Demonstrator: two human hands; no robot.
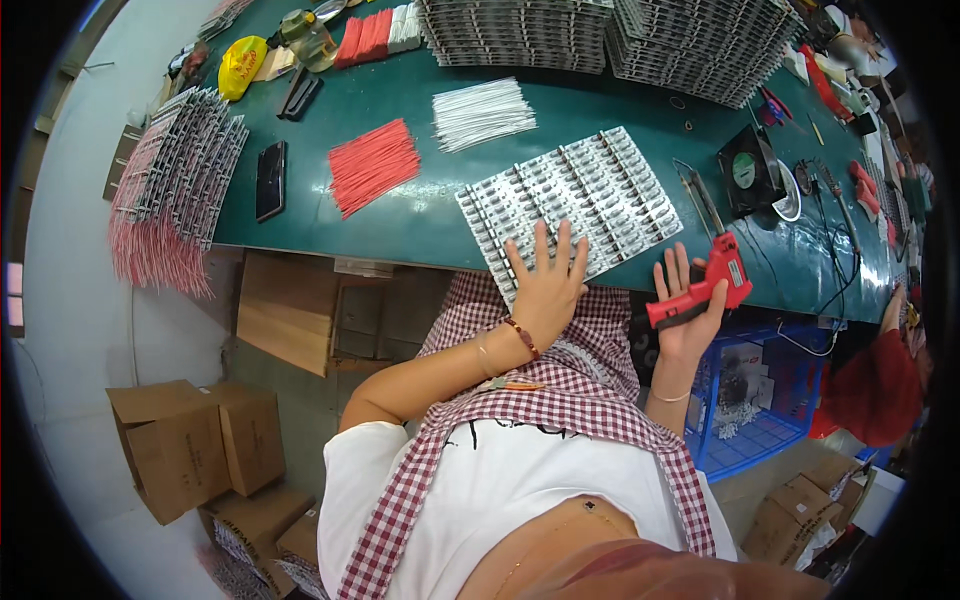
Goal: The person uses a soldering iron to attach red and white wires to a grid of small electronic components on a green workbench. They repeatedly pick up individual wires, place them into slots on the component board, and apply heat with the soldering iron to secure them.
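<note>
My left hand (545, 285) lies flat with fingers spread on the near edge of a silver-white panel of small circuit boards (610, 190), set with rows of small parts. The panel sits at a slant on the green table, jutting past its front edge. In my right hand (690, 335) a red soldering gun (715, 285) rests between thumb and palm, its metal tip pointing away toward the far left. Several of that hand's fingers are stretched out beside the gun. Beyond the panel lie a bundle of white wires (484, 113) and a bundle of red wires (374, 165).
Tall stacks of similar panels (515, 35) stand at the back. Wired panels (180, 180) are piled at the left edge, near a black phone (271, 180). A black fan box (750, 170) stands at the right. Below are a blue crate (755, 410) and cardboard boxes (185, 450).
</note>
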